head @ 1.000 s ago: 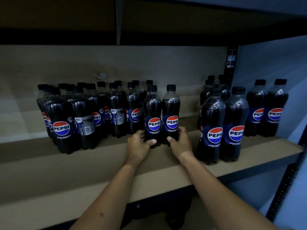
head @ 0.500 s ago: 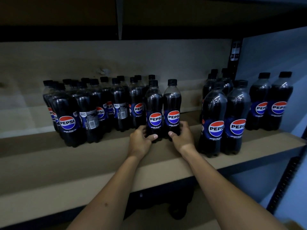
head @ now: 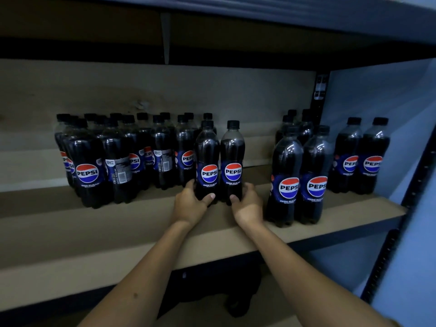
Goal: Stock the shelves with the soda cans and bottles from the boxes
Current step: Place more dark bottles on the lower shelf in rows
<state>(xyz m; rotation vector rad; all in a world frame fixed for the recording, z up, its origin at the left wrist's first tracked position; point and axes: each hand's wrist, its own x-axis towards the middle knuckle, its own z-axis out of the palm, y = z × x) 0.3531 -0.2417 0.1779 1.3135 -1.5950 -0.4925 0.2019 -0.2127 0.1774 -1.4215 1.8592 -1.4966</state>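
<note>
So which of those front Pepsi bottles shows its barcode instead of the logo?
The barcode bottle, front of the left cluster, just right of the front corner bottle with its logo forward.

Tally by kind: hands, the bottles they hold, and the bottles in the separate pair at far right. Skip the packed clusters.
Hands: 2, left hand and right hand
Held bottles: 2
Far-right bottles: 2
Total: 6

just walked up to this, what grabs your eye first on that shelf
Two hands at the middle of the wooden shelf: the left hand and right hand each grip a Pepsi bottle low down, the left bottle and right bottle upright, side by side. A big cluster of bottles stands left.
</note>
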